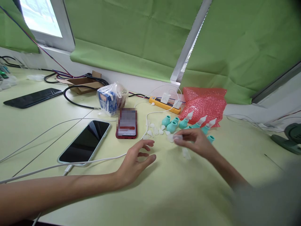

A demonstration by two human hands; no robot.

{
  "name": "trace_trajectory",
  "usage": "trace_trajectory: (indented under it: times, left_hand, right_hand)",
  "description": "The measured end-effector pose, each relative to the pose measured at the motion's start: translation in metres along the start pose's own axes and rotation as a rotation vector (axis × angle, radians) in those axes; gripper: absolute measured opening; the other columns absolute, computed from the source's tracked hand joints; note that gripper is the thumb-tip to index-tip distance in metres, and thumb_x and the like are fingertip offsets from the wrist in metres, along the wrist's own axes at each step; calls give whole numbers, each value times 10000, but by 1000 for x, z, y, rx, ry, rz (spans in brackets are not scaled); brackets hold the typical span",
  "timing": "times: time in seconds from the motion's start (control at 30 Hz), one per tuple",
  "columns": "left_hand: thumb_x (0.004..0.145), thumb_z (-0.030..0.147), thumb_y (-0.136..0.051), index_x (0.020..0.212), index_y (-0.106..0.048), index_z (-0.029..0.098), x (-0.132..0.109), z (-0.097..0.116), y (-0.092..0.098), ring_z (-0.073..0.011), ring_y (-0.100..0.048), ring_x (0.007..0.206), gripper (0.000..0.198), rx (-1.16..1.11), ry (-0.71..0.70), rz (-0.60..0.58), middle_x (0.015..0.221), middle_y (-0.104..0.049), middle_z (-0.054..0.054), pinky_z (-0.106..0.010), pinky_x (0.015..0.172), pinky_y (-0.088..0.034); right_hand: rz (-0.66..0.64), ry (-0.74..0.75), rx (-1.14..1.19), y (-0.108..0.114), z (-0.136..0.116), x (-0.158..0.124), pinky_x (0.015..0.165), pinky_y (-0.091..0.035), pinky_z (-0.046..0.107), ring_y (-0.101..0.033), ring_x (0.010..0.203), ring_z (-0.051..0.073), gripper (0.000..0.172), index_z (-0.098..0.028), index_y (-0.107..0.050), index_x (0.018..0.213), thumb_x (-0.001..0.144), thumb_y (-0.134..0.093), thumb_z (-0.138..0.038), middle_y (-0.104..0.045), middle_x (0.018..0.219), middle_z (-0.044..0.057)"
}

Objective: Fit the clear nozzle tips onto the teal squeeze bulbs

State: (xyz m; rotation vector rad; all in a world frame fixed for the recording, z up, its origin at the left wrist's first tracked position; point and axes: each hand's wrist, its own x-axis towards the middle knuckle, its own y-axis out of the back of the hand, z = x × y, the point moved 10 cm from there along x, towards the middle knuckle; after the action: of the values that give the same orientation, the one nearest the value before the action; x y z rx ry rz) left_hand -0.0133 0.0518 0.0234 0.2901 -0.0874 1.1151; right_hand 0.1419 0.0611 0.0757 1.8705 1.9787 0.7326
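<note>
Nearest the camera, at lower right, a blurred grey form (268,194), too indistinct to identify, covers the near part of the right forearm (225,169). Right hand (198,142): grip closed between thumb and fingertips on a translucent piece (178,137), its exact shape partly hidden by the fingers. A further clear piece (186,153) shows just below that hand. Left hand (133,166): grip released, fingers curled and thumb apart, positioned left of the held piece; contact with the bench (152,201) cannot be determined. Teal bulbs (171,126) are grouped beyond and beside the right hand, several with their openings exposed; three carry translucent tips (202,120) pointing up and to the right. Loose whitish tips (155,130) lie scattered between the bulbs and a red-cased phone (127,133). A pale-cased phone (87,141) with a dark screen lies farther left, a white cable (105,159) running across its near end. Behind the bulbs rests a red bubble-wrap bag (204,100); to its left, a yellow power strip (154,102) bears a white charger (165,98). Beyond the phones stands a blue carton (107,99) inside clear plastic, with an open cardboard box (82,86) behind it.
</note>
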Motion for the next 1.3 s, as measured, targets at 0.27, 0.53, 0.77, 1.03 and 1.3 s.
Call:
trace_trajectory:
  times: [0.27,0.53,0.77,1.03,1.3]
  left_hand:
    - [740,120,-430,878,-475,190,-1,0,-9,-132,-474,846,161,64,-10,-103,898,-475,-27,-246,729,-460]
    - [693,34,-396,837,-474,184,-3,2,-13,-124,-453,855,222,75,-38,-146,910,-457,-24,-220,710,-458]
    - [678,19,-395,813,-488,174,-3,2,-14,-126,-459,852,226,85,-44,-160,911,-452,-30,-208,672,-449]
    - [763,165,-446,933,-465,188,-2,-3,-15,-129,-480,826,173,11,17,-159,920,-470,-37,-227,659,-459]
    - [761,319,-510,1193,-286,231,-5,0,-22,-155,-485,850,494,-80,36,-222,1001,-474,-57,-271,697,-445]
  right_hand:
    - [219,-64,-634,100,42,23,544,-448,291,-552,567,154,269,-196,-591,937,700,-518,-298,-620,756,30]
    - [112,-23,-846,85,61,33,586,-396,273,-537,716,188,208,-190,-538,863,767,-397,-310,-599,826,50]
    - [9,49,-1046,67,69,34,515,-333,264,-524,653,207,255,-176,-451,773,810,-311,-386,-571,727,68]
    - [178,131,-965,67,1,12,486,-340,259,-531,591,184,298,-179,-513,899,812,-361,-420,-599,735,57]
    - [-75,349,-319,-42,-49,-28,671,-427,248,-555,777,159,222,-197,-519,977,809,-452,-326,-600,911,45]
